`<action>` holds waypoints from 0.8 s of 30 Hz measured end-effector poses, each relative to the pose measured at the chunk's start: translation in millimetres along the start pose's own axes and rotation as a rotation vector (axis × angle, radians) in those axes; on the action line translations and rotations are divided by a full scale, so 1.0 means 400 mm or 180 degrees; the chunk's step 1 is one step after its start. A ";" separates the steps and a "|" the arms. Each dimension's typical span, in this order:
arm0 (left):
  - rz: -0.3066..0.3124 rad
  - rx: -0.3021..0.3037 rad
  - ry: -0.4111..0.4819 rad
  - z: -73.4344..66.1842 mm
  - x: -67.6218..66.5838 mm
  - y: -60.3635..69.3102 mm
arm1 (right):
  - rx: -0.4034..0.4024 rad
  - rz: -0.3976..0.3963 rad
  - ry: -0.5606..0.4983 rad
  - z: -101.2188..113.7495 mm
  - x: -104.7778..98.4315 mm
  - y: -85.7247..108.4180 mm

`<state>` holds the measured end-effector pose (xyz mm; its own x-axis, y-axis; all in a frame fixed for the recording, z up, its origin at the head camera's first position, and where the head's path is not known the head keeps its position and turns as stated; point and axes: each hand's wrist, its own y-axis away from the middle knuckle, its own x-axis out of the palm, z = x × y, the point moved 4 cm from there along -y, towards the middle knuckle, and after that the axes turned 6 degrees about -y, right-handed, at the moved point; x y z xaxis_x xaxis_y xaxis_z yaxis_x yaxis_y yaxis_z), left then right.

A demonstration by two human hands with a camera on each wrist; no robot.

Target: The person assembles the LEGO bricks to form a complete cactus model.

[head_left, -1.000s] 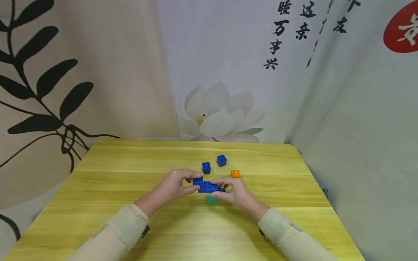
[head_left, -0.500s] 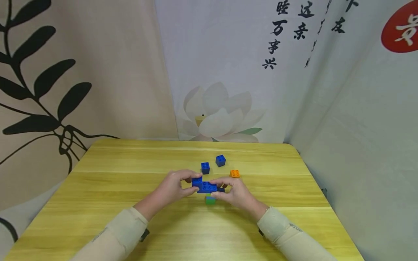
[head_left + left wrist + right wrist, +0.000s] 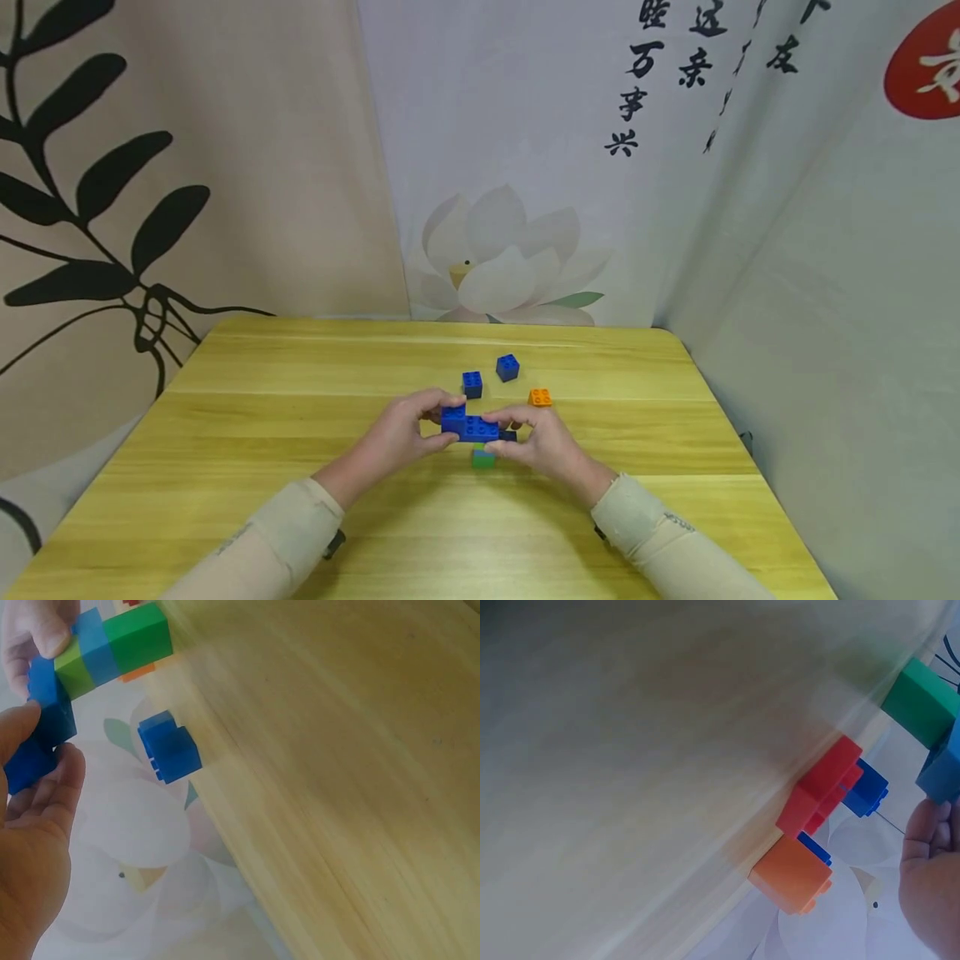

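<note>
Both hands hold one joined build of toy building bricks above the table. Its upper part is a row of blue bricks [image 3: 478, 429], with one blue brick [image 3: 453, 417] raised at the left end. My left hand [image 3: 401, 433] pinches that end between thumb and fingers. At the opposite end my right hand [image 3: 546, 442] grips the blue part, its fingers covering some of it. Below the row hangs a column: a lime brick [image 3: 73, 669], a light blue brick [image 3: 96, 649] and a green brick [image 3: 142, 636], seen best in the left wrist view.
Beyond the hands, two blue bricks [image 3: 472, 385] [image 3: 507, 367] and an orange brick [image 3: 540, 397] stand on the wooden table [image 3: 337, 358]. A red brick [image 3: 821, 787] near the orange one shows in the right wrist view. Printed curtains [image 3: 517, 150] hang behind the table.
The left thumb has slipped slightly lower on the blue brick, baring more of its front. Otherwise the hands and build stay nearly still; the head view shifts a little.
</note>
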<state>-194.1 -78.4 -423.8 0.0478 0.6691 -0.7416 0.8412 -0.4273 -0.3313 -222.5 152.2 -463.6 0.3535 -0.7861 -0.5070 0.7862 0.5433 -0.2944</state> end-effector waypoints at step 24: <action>0.0167 -0.0513 0.0153 0.008 0.000 -0.001 | 0.0392 0.0121 0.0299 0.014 0.002 0.018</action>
<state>-196.4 -80.3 -425.6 0.1165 0.6784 -0.7254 0.9122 -0.3619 -0.1920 -213.8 153.9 -461.3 0.3398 -0.7316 -0.5910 0.8315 0.5273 -0.1748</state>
